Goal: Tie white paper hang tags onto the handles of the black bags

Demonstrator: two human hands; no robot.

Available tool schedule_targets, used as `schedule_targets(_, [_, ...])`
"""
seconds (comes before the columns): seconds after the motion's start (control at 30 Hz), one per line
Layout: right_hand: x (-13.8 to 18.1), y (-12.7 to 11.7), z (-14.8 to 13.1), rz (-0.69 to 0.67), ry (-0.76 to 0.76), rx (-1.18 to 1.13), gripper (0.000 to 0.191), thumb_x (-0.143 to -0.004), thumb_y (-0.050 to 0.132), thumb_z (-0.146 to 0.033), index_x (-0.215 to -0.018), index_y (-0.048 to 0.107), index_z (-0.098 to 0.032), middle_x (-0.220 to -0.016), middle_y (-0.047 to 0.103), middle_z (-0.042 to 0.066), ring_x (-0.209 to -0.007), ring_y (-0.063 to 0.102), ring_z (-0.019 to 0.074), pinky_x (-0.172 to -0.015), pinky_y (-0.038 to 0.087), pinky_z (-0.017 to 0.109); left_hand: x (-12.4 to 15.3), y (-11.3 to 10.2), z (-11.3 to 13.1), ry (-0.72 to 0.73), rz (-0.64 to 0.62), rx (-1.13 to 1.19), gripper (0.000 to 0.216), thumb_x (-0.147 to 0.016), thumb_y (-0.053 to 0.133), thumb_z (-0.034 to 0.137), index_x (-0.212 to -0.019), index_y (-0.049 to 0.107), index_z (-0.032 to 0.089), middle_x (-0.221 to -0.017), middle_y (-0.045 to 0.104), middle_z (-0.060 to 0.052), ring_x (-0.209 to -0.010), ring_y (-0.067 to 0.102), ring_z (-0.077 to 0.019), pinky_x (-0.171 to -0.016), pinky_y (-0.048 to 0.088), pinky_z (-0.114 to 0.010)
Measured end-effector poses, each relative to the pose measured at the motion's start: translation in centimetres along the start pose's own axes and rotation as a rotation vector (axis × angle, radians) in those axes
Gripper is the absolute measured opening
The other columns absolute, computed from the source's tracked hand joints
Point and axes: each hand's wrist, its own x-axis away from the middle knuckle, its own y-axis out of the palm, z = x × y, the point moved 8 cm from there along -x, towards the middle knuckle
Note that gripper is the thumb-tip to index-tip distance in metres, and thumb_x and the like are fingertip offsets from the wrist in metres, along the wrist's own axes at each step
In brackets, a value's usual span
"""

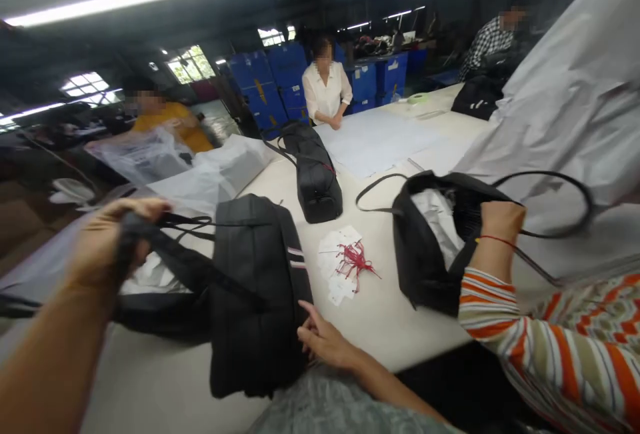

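Two hands were logged: left hand (113, 237) clamped on strap (175, 255), 9 o'clock; right hand (325, 342) open against black bag (255, 287), 5 o'clock. Bag judged soft, light; best gripped by strap.

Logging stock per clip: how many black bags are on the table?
4. Near bag in the left hand; middle bag mid-table; open bag held by a striped-sleeved co-worker; far bag, blurred, by the far edge. Others may be hidden.
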Motion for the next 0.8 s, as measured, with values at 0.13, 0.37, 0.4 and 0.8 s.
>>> schedule_targets(0.13, [-2.3, -0.8, 6.1, 0.066, 0.162, 0.067, 0.071, -0.09, 0.048, -0.047, -0.151, 0.018, -0.026, -0.095, 0.058, 0.005, -0.077, 0.061, 0.0171, -0.064, 0.053, 0.031, 4.1, 2.1, -6.9, -0.227, 0.005, 0.169, 0.043, -0.046, 0.085, 0.041, -0.065, 0.054, 0.019, -0.085, 0.065, -0.002, -0.088, 0.063, -0.0224, -0.093, 0.054, -0.045])
schedule_targets(0.37, [-4.5, -4.7, 1.9, 0.157, -0.085, 0.259, 0.067, -0.08, 0.063, -0.033, -0.143, 0.04, -0.033, -0.125, 0.049, 0.009, -0.111, 0.053, 0.026, -0.079, 0.053, 0.037, 6.2, 2.8, -5.3, -0.209, 0.002, 0.476, 0.029, -0.064, 0.081, 0.027, -0.069, 0.053, 0.018, -0.088, 0.058, 0.0, -0.1, 0.061, -0.0212, -0.088, 0.058, -0.043])
schedule_targets(0.4, [-4.5, -4.3, 1.6, 0.133, -0.091, 0.249, 0.066, -0.08, 0.064, -0.032, -0.142, 0.041, -0.034, -0.123, 0.049, 0.009, -0.109, 0.054, 0.0253, -0.077, 0.054, 0.036, 6.0, 2.6, -4.4, -0.177, 0.006, 0.472, 0.028, -0.065, 0.08, 0.025, -0.067, 0.053, 0.018, -0.087, 0.057, 0.0, -0.103, 0.061, -0.022, -0.087, 0.058, -0.042])
schedule_targets(0.8, [-6.4, -2.2, -2.2, 0.148, -0.181, 0.312, 0.054, -0.083, 0.062, -0.035, -0.135, 0.051, -0.03, -0.123, 0.049, 0.008, -0.112, 0.052, 0.0217, -0.092, 0.05, 0.038, 8.9, -1.7, -12.4, -0.134, 0.374, -0.047, 0.063, -0.078, 0.068, 0.039, -0.134, 0.046, 0.019, -0.134, 0.054, -0.016, -0.125, 0.053, -0.0255, -0.107, 0.042, -0.042])
